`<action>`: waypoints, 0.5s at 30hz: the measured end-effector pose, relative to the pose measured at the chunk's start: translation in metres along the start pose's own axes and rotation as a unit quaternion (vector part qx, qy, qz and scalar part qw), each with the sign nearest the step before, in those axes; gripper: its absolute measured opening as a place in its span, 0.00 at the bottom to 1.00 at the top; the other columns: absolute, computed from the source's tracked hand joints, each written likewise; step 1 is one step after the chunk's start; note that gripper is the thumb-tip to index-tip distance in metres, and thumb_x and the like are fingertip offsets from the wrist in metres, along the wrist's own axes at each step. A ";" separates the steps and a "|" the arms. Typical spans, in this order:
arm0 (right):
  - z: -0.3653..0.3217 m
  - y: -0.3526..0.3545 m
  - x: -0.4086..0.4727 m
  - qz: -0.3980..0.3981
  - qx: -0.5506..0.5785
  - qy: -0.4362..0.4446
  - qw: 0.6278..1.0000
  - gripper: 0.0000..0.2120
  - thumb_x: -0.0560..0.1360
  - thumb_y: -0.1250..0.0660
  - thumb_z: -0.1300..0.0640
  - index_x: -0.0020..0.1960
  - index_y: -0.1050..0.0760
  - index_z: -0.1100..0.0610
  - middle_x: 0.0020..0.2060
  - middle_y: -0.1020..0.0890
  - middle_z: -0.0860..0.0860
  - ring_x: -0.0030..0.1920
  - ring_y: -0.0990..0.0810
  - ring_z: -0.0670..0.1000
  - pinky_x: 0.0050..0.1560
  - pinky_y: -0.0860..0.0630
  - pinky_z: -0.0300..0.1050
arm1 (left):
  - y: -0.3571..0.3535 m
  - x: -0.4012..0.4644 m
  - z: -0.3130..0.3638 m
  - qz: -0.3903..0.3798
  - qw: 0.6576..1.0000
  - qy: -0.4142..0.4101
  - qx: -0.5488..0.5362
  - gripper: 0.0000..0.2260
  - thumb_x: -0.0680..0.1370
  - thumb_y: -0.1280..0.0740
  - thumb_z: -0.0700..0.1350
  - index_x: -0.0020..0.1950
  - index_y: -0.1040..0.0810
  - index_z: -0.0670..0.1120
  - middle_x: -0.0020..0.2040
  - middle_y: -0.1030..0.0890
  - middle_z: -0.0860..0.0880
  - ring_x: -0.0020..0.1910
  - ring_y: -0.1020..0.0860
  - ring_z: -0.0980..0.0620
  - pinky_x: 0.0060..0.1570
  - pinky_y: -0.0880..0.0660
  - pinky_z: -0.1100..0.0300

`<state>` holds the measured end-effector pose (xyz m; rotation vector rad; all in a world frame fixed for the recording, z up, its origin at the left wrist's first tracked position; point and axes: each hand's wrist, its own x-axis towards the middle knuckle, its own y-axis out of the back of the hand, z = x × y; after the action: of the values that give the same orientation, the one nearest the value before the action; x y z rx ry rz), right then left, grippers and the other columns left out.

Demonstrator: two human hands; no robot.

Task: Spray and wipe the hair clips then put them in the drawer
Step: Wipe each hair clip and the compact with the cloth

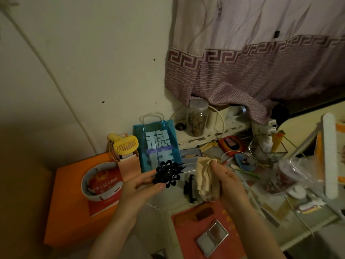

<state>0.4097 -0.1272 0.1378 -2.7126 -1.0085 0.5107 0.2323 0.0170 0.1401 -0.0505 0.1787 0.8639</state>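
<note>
Head view: the left hand (143,184) pinches a black flower-shaped claw clip (167,175) between thumb and fingertips, holding it in the air over the cluttered dresser top (291,217), near its left edge. The right hand (226,181) grips a crumpled beige cloth (205,178) just beside the clip, not touching it. A second black clip (190,187) lies on the dresser below. No drawer is in view. The light pinch looks risky: a firm wipe could likely twist the clip free, and the cloth may snag its teeth.

We are viewing a yellow fan (125,143) beside a blue bag (156,144) — behind them, a jar (197,119) standing below a hanging purple curtain (261,71).
</note>
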 end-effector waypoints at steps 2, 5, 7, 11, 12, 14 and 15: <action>0.006 0.005 -0.003 0.022 -0.019 0.000 1.000 0.19 0.70 0.34 0.47 0.42 0.18 0.63 0.38 0.19 0.64 0.35 0.22 0.59 0.37 0.24 0.47 | -0.003 0.002 -0.012 0.011 1.000 0.012 0.000 0.25 0.57 0.24 0.50 0.54 0.18 0.53 0.47 0.15 0.52 0.48 0.17 0.56 0.47 0.23 0.62; 0.016 0.012 -0.007 0.032 -0.044 0.002 0.999 0.23 0.72 0.35 0.46 0.45 0.22 0.70 0.37 0.20 0.65 0.35 0.24 0.59 0.35 0.26 0.46 | -0.009 0.007 -0.033 0.017 0.999 0.031 0.003 0.24 0.57 0.24 0.53 0.52 0.17 0.56 0.49 0.15 0.53 0.50 0.18 0.55 0.46 0.22 0.60; 0.023 0.015 -0.008 0.037 -0.052 -0.007 0.998 0.19 0.74 0.35 0.48 0.42 0.20 0.65 0.34 0.20 0.61 0.32 0.22 0.57 0.30 0.25 0.44 | -0.013 0.012 -0.048 0.027 0.998 0.060 0.004 0.25 0.57 0.23 0.53 0.54 0.18 0.54 0.52 0.16 0.52 0.53 0.19 0.52 0.50 0.21 0.55; 0.035 0.026 -0.009 0.059 -0.046 -0.036 0.997 0.14 0.78 0.37 0.55 0.46 0.19 0.65 0.36 0.19 0.61 0.33 0.20 0.56 0.28 0.22 0.45 | -0.022 0.021 -0.082 0.034 0.993 0.111 -0.009 0.19 0.66 0.23 0.44 0.55 0.20 0.51 0.54 0.18 0.48 0.54 0.20 0.49 0.58 0.24 0.47; 0.038 0.029 -0.010 0.059 -0.044 -0.037 0.997 0.13 0.78 0.37 0.55 0.45 0.19 0.64 0.34 0.18 0.59 0.32 0.20 0.54 0.28 0.23 0.43 | -0.025 0.023 -0.090 0.037 0.991 0.124 -0.016 0.17 0.67 0.24 0.42 0.55 0.20 0.50 0.55 0.18 0.46 0.54 0.20 0.48 0.58 0.24 0.47; 0.044 0.036 -0.008 0.055 -0.047 -0.046 0.996 0.13 0.78 0.38 0.55 0.45 0.20 0.64 0.32 0.18 0.58 0.29 0.20 0.51 0.28 0.24 0.41 | -0.032 0.029 -0.104 0.058 0.986 0.149 -0.036 0.15 0.69 0.26 0.38 0.54 0.21 0.47 0.54 0.19 0.44 0.54 0.20 0.47 0.58 0.24 0.48; 0.047 0.039 -0.007 0.056 -0.052 -0.055 0.996 0.14 0.78 0.39 0.56 0.47 0.20 0.66 0.34 0.18 0.60 0.30 0.20 0.52 0.28 0.24 0.41 | -0.036 0.033 -0.110 0.069 0.984 0.158 -0.040 0.14 0.70 0.26 0.36 0.54 0.21 0.47 0.54 0.19 0.44 0.54 0.21 0.46 0.58 0.24 0.48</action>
<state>0.4095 -0.1575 0.0841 -2.8738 -0.9388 0.6503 0.2653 0.0053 0.0250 -0.2536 0.4499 0.9995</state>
